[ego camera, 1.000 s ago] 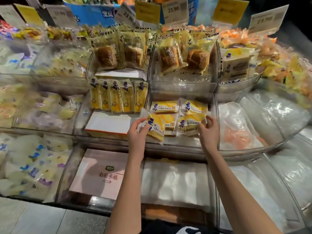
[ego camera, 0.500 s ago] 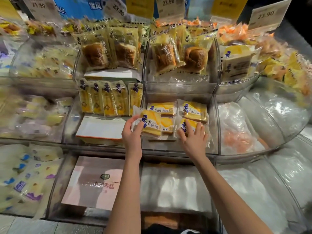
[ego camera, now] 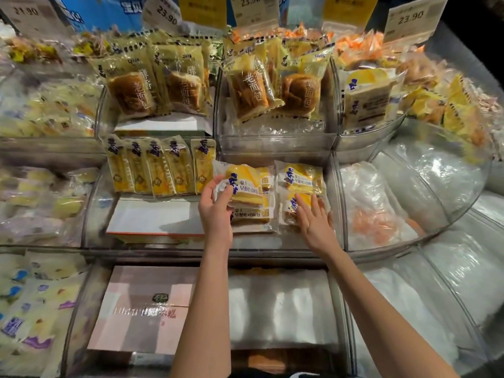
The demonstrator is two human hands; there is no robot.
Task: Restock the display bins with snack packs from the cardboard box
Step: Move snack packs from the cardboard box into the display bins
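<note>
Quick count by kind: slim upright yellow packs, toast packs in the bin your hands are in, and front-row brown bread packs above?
Slim upright packs: 5
Toast packs: 5, one in the left hand, one under the right hand
Front brown bread packs: 4
Total: 14
</note>
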